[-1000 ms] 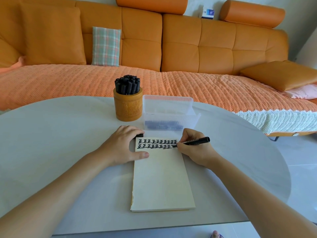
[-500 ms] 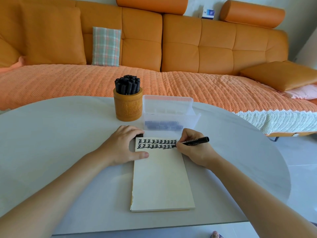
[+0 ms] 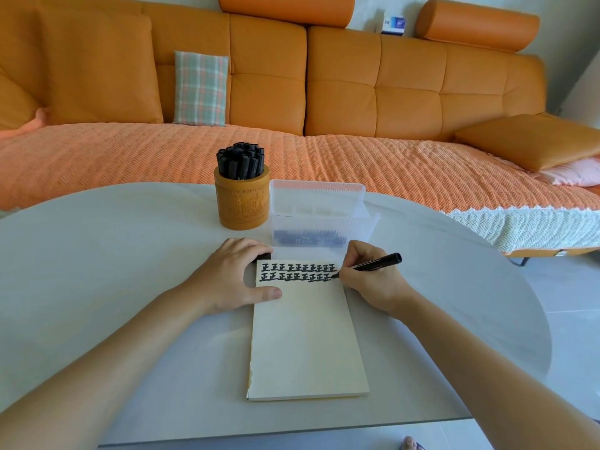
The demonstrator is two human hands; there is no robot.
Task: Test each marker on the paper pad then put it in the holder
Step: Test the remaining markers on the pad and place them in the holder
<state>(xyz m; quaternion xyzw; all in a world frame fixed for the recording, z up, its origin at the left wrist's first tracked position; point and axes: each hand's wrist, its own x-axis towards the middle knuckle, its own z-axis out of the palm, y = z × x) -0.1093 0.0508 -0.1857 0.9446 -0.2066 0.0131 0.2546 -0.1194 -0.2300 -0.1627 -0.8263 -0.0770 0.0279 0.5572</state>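
A cream paper pad lies on the white table, with two rows of black test marks across its top. My right hand grips a black marker, whose tip touches the paper at the right end of the second row. My left hand rests on the pad's top-left corner with the thumb flat on the paper. Its curled fingers cover a small black marker cap. Behind the pad stands the orange-brown holder, packed with several black markers.
A clear plastic box with dark markers at its bottom stands right of the holder, just beyond the pad. The round white table ends close to me. An orange sofa with cushions fills the background.
The marker tip has shifted slightly at the end of the second row of marks. My left hand and the pad have stayed put.
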